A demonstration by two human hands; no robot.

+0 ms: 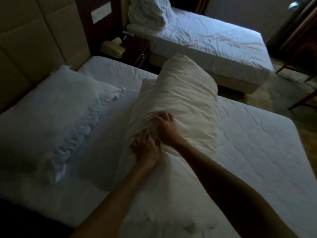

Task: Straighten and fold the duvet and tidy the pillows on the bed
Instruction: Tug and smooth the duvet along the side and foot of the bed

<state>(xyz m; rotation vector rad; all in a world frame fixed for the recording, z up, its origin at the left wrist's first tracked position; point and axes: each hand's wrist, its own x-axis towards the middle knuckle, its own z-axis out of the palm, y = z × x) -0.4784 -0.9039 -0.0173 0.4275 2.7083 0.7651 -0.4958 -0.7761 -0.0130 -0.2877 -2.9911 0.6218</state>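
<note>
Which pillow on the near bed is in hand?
The cream pillow, gripped by the left hand and right hand; the white pillow lies flat, untouched.

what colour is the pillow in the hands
Cream pillow, plain, clearest in the head view.

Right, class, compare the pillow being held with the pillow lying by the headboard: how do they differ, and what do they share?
Colour: the held pillow looks cream; the lying pillow looks white.
Pose: the held pillow stands upright; the lying pillow rests flat on the bed by the headboard.
Contact: the left hand and right hand grip the held pillow; nothing touches the lying pillow.
Both are plump and creased.
</note>
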